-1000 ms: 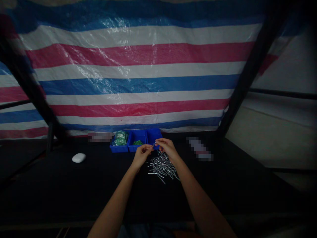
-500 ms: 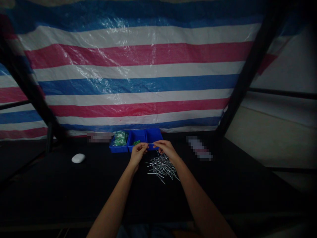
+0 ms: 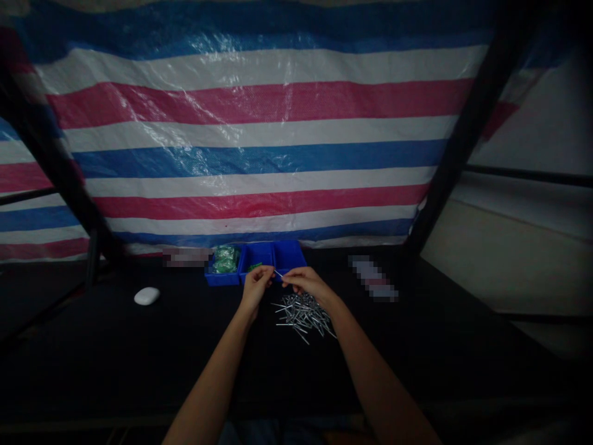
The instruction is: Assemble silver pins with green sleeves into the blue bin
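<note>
Between my two hands runs a thin metal rod [image 3: 278, 274], slanting down to the right. My left hand [image 3: 257, 283] pinches its left end, with the fingertips closed. The right end is in the closed fingertips of my right hand [image 3: 306, 282]. Both hands are just in front of the blue bins [image 3: 290, 255]. Below them, a loose pile of thin silvery rods [image 3: 303, 314] lies on the black table. Small green pieces [image 3: 254, 267] show in the middle bin, partly hidden by my left hand.
The left bin holds green items in clear plastic [image 3: 225, 259]. A white rounded object [image 3: 147, 296] sits on the black table [image 3: 185, 346] at the left. Two blurred patches lie farther back. A striped sheet [image 3: 259, 148] hangs behind, between dark posts.
The rod between my hands has tilted, its right end now lower. My right hand has shifted slightly left and down, while my left hand has barely moved.
</note>
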Demonstrator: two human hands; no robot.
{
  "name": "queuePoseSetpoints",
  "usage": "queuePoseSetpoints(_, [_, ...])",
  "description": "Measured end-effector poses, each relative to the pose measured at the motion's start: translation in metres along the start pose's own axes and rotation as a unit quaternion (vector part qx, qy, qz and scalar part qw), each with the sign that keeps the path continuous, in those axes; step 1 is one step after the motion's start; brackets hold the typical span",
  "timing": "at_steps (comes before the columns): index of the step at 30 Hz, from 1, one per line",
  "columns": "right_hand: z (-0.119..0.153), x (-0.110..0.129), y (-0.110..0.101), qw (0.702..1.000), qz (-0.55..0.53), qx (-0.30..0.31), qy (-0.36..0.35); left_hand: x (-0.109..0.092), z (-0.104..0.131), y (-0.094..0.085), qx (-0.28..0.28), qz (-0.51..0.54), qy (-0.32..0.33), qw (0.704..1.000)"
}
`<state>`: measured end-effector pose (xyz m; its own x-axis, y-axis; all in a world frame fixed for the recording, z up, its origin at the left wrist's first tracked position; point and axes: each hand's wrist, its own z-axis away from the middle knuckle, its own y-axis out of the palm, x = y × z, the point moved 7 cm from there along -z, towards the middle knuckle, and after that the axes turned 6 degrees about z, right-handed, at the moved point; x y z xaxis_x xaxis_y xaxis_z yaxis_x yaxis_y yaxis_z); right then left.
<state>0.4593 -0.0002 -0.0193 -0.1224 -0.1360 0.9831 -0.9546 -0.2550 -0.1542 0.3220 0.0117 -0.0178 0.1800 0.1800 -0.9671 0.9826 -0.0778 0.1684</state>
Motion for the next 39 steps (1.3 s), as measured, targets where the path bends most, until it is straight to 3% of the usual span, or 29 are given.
queuePoseSetpoints(4, [0.005,0.003,0.015,0.997,0.027,0.074,-0.006,0.000,0.002,0.004,0.015,-0.010,0.002,1.000])
queuePoseSetpoints(14, [0.004,0.000,0.017,0.996,0.035,0.085,-0.004,-0.002,0.005,0.011,0.038,-0.015,0.006,0.999])
queuePoseSetpoints(22, [-0.005,-0.010,-0.001,1.000,0.004,-0.022,0.013,-0.015,0.010,0.018,0.048,-0.028,0.030,0.998])
queuePoseSetpoints(29, [-0.006,-0.011,-0.021,0.990,-0.042,-0.134,0.015,-0.006,0.013,0.029,0.099,0.010,-0.003,0.995])
queuePoseSetpoints(33, [-0.006,-0.006,-0.027,0.985,-0.088,-0.149,-0.018,0.001,0.015,0.033,0.121,0.031,-0.012,0.992])
queuePoseSetpoints(39, [-0.005,0.000,-0.024,0.985,-0.114,-0.125,-0.038,0.005,0.015,0.036,0.140,0.034,-0.008,0.990])
